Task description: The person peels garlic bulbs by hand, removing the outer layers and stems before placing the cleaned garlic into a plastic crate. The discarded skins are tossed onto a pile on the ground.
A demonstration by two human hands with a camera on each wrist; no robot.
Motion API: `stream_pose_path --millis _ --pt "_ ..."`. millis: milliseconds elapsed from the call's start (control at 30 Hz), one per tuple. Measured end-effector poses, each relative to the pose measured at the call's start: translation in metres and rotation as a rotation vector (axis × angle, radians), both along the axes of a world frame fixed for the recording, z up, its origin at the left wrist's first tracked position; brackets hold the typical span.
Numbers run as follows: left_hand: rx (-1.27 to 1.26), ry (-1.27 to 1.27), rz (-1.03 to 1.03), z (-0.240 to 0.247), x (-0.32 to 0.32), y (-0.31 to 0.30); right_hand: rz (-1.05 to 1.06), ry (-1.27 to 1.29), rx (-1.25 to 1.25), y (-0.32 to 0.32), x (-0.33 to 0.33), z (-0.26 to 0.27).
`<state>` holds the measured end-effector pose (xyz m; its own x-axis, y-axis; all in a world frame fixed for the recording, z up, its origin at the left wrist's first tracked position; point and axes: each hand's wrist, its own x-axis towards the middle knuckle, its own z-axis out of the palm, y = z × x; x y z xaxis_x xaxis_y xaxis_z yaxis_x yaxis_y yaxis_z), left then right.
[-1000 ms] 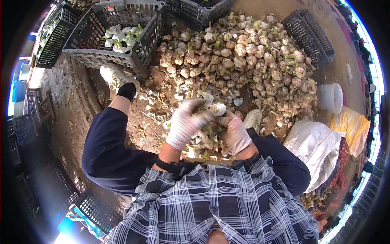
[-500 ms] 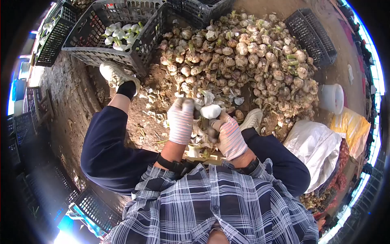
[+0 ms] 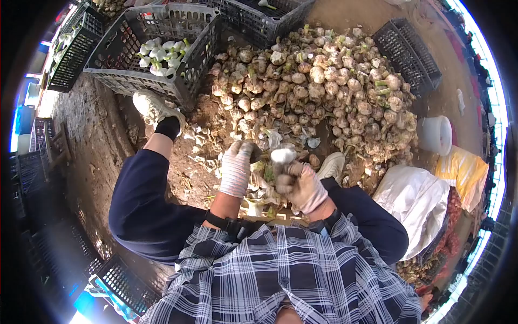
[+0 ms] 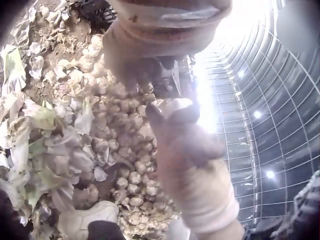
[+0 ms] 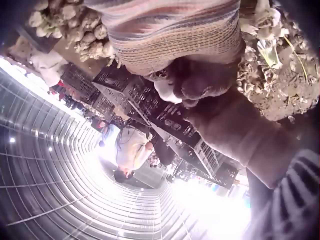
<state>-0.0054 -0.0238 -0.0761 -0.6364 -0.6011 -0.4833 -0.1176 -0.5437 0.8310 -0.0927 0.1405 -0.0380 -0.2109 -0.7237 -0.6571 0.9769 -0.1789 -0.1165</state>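
Observation:
My right hand (image 3: 304, 188), in a striped work glove with dark, soiled fingers, grips a clean white garlic bulb (image 3: 283, 156) from below. In the left wrist view the bulb (image 4: 178, 104) pokes up past that hand's fingertips. My left hand (image 3: 235, 171), gloved alike, is held up just left of the bulb and apart from it. Its fingers bend over at the top and are blurred in the left wrist view; I cannot tell whether they pinch anything. Beyond both hands spreads a heap of unpeeled garlic (image 3: 329, 81). Loose garlic skins (image 3: 253, 189) lie beneath them.
A black crate (image 3: 183, 89) with several white bulbs stands front left, with another crate (image 3: 270, 27) beside it. At the right are a dark crate (image 3: 408, 54), a white bucket (image 3: 435, 135) and a white sack (image 3: 413, 208). My shoes (image 3: 154, 108) flank the skins.
The hands, together around the bulb a second ago, have parted. My left hand has drawn off to the left; the bulb stays in my right hand, which has turned and tilted it.

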Motion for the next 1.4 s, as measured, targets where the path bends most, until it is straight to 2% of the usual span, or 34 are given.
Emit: stream_pose_path --millis 33,67,100,133,200,233,300,367,433,500,567,633,667,700,767,867,967,1000,1100,1133,1167,1200,1233,1267,1300,1400 --pt "0.107 -0.04 0.106 0.001 -0.002 -0.001 -0.044 0.059 0.081 -0.013 -0.013 0.006" --pt "0.126 -0.065 0.125 -0.005 -0.003 -0.002 -0.132 -0.029 0.2 -0.028 -0.033 0.012" --pt "0.107 -0.069 0.101 -0.011 -0.003 -0.002 -0.179 0.105 0.066 -0.048 -0.055 0.025" --pt "0.094 -0.072 0.079 -0.017 -0.004 -0.001 -0.307 0.057 -0.257 -0.074 -0.08 0.042" --pt "0.039 -0.088 0.024 -0.021 -0.007 -0.003 -0.176 0.419 -0.441 -0.112 -0.132 0.073" --pt "0.053 -0.059 0.016 -0.014 -0.008 -0.002 -0.148 0.69 -0.41 -0.126 -0.155 0.08" --pt "0.043 -0.115 0.021 -0.023 -0.01 -0.003 -0.166 1.074 -0.042 -0.133 -0.174 0.064" --pt "0.059 -0.142 0.031 -0.012 -0.015 -0.007 0.194 1.143 0.406 -0.116 -0.18 0.042" --pt "0.141 -0.028 0.038 -0.03 -0.01 -0.01 0.907 1.635 0.883 -0.082 -0.18 -0.008" --pt "0.128 -0.146 0.073 -0.008 -0.016 -0.006 1.398 1.602 0.946 -0.034 -0.172 -0.072" --pt "0.136 -0.167 0.013 -0.02 -0.012 -0.006 1.772 1.401 1.099 0.007 -0.161 -0.129" --pt "0.127 -0.192 -0.021 -0.024 -0.012 -0.004 1.963 1.391 0.903 0.038 -0.144 -0.149" --pt "0.118 -0.205 -0.023 -0.023 -0.013 -0.003 1.971 1.497 0.826 0.058 -0.133 -0.166" --pt "0.108 -0.217 -0.026 -0.022 -0.015 -0.002 1.875 1.579 0.906 0.06 -0.117 -0.159" --pt "0.115 -0.266 -0.034 -0.023 -0.018 -0.002 1.905 1.59 1.045 0.056 -0.104 -0.167" --pt "0.075 -0.271 -0.104 -0.034 -0.016 0.0 1.848 1.63 0.974 0.062 -0.103 -0.147" --pt "0.01 -0.303 -0.306 -0.026 -0.019 0.001 1.509 1.519 0.918 0.08 -0.112 -0.161" --pt "-0.013 -0.317 -0.393 -0.02 -0.022 0.004 1.456 1.383 0.858 0.074 -0.116 -0.155" --pt "-0.258 -0.168 -0.709 -0.015 -0.022 0.022 0.572 0.664 0.179 0.077 -0.102 -0.101" --pt "-0.307 -0.173 -0.842 0.006 -0.026 0.024 0.511 0.63 0.121 0.066 -0.09 -0.065" --pt "-0.293 -0.001 -0.778 -0.018 -0.017 0.035 0.452 0.595 0.06 0.051 -0.072 -0.028" --pt "-0.305 0.019 -0.756 -0.009 -0.015 0.04 0.45 0.59 0.102 0.041 -0.056 -0.007" --pt "-0.318 0.038 -0.735 0.0 -0.015 0.043 0.396 0.664 -0.039 0.039 -0.043 -0.025" --pt "-0.256 0.072 -0.673 -0.004 -0.015 0.043 0.543 1.036 0.114 0.047 -0.041 -0.036" --pt "-0.303 0.02 -0.623 0.017 -0.015 0.036 0.678 1.404 0.284 0.045 -0.038 -0.028" --pt "-0.853 -0.146 -0.472 0.038 -0.011 0.034 0.173 1.277 0.375 0.04 -0.023 0.004"
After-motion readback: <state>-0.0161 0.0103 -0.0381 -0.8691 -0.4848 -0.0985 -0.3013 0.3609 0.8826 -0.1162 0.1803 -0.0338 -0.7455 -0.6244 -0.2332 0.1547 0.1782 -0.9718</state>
